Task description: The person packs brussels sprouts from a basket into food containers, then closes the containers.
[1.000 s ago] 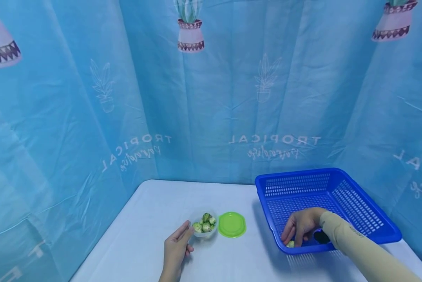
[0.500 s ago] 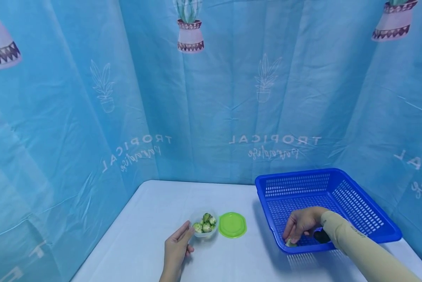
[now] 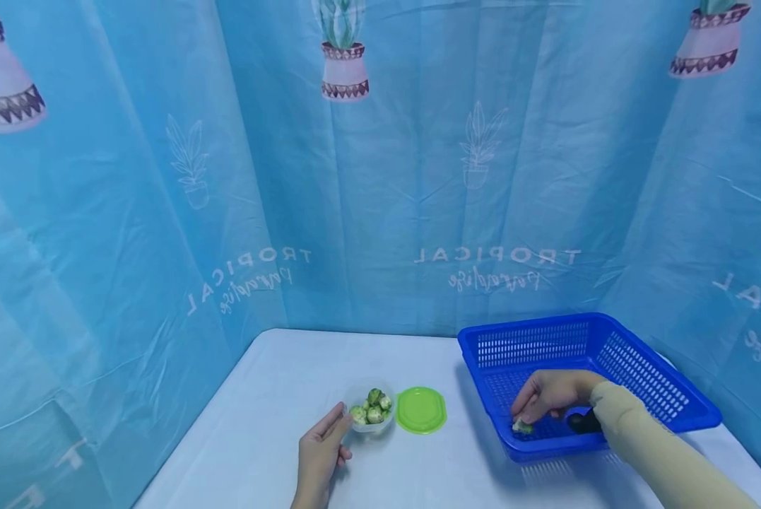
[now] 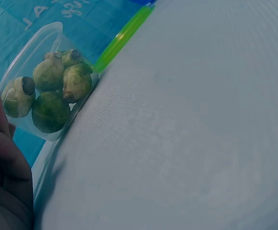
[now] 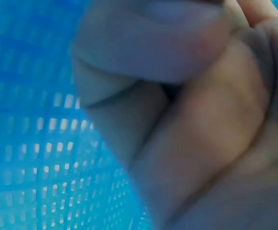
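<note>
A small clear plastic container [image 3: 370, 428] stands on the white table with several Brussels sprouts [image 4: 48, 72] inside. My left hand [image 3: 319, 452] holds the container's left rim between thumb and fingers. Over at the right, my right hand [image 3: 555, 393] is inside the blue plastic basket [image 3: 482, 396], near its front left corner. Its thumb and fingertips pinch one Brussels sprout [image 3: 522, 427], mostly covered by the fingers. The right wrist view is filled by the curled fingers [image 5: 144, 48], blurred, and the sprout is hidden there.
Just right of the container lies a green lid [image 3: 421, 410], flat on the white table [image 3: 431, 470]. The basket's raised perforated walls surround my right hand. A blue printed curtain [image 3: 380, 212] hangs behind the table and along its sides.
My right hand has closed its fingertips on the sprout and raised it slightly off the basket's floor. My left hand stays at the container's rim. The head view has shifted slightly.
</note>
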Demonstrator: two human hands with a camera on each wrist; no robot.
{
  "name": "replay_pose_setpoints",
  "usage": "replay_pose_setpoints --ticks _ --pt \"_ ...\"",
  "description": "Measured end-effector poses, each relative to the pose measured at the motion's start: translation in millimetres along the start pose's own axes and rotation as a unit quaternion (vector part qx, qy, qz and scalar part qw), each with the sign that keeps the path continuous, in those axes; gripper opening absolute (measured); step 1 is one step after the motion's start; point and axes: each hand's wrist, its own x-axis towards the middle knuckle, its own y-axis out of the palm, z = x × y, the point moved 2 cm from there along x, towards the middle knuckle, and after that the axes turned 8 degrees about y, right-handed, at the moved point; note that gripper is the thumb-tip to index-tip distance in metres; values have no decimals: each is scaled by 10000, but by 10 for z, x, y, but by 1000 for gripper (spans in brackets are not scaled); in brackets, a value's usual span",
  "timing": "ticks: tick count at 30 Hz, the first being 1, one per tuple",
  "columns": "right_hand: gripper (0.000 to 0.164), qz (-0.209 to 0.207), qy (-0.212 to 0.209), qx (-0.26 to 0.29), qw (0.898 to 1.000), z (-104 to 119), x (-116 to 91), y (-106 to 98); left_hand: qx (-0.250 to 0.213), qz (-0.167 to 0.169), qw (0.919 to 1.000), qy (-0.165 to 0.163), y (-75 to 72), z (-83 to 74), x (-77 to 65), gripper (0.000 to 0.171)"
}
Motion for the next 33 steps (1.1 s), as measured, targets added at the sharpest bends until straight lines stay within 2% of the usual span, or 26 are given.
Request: replay_pose_setpoints --ticks 4,14,23,33 --pt "21 4 -347 235 9991 -13 -34 -79 -3 -1 10000 16 0 -4 -5 63" --pt "25 -485 -533 522 9960 51 -117 -185 6 -62 10000 28 9 -1 1 65" --pt "36 -918 -921 398 9907 248 -326 -277 -9 -74 9999 67 -2 12 16 65" --pt "42 -1230 -1128 532 9845 362 -392 -251 -20 -85 10000 32 15 16 10 64"
